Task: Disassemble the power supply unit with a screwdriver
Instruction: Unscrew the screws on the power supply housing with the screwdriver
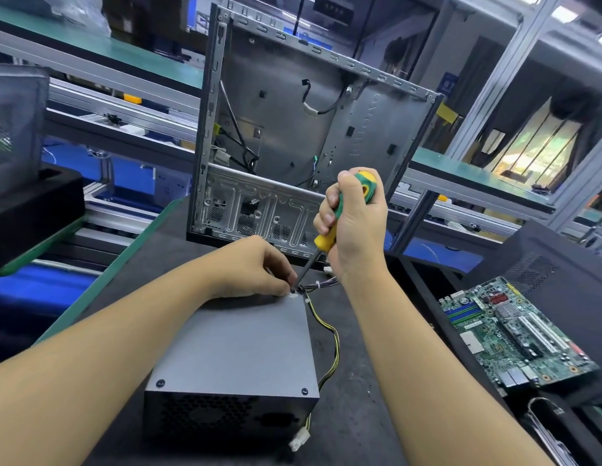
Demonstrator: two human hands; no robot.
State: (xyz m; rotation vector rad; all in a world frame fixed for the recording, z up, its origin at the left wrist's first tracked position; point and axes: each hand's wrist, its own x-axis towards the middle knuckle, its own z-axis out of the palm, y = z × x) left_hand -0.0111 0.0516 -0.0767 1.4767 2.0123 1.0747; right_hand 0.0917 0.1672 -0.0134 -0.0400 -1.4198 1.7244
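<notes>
The power supply unit (239, 344) was laid flat on the worktop (366, 398). The screwdriver (329, 230) was clenched in the grip of the right hand (356, 223), and the far-corner screw (293, 291) was pinched by the left hand (255, 267). With the shaft tilted, a slip could be expected, and fingers or wires (321, 319) nicked.

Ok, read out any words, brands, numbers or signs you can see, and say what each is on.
"lenovo": embossed sideways on the side panel of the open computer case.
Blue sign behind the case: white characters, too blurred to read.
Motherboard: printing too small to read.
Power supply unit and screwdriver: no text visible.
</notes>
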